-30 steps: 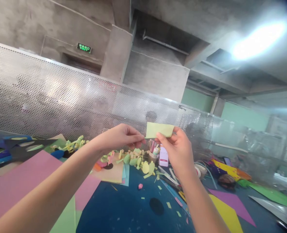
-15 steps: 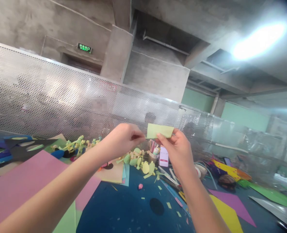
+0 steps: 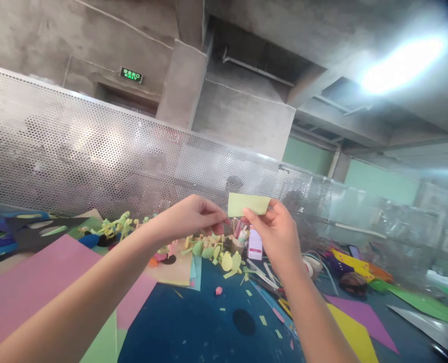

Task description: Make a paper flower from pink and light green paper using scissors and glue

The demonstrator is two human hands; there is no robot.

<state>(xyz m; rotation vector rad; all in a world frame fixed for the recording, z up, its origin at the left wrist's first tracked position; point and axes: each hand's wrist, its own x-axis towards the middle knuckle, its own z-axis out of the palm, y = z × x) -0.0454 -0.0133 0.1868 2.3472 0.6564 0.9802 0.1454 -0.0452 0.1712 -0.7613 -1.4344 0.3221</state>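
Observation:
My right hand (image 3: 275, 224) pinches a pale yellow-green rectangular piece of craft sheet (image 3: 248, 203) between thumb and fingers, holding it raised above the table. At the lower left corner of that piece is my left hand (image 3: 205, 214), its thumb and index finger pressed together and the other fingers curled beneath. Whether those fingertips grip the corner or something tiny beside it cannot be made out. Below the hands lies a heap of pale green cut leaf-like shapes (image 3: 227, 261). A phone (image 3: 255, 244) with a lit screen stands behind my right wrist.
Pink sheets (image 3: 46, 287) cover the left of the dark blue table (image 3: 178, 327). Scissors (image 3: 264, 275), a cup of pens (image 3: 239, 242) and small scraps lie around the middle. Yellow (image 3: 350, 327) and purple sheets (image 3: 368, 322) lie at right. A perforated metal screen (image 3: 76, 151) stands behind.
My left hand has turned, so its curled lower fingers now show below the thumb. The craft sheet piece, still in my right hand, has shifted very slightly left.

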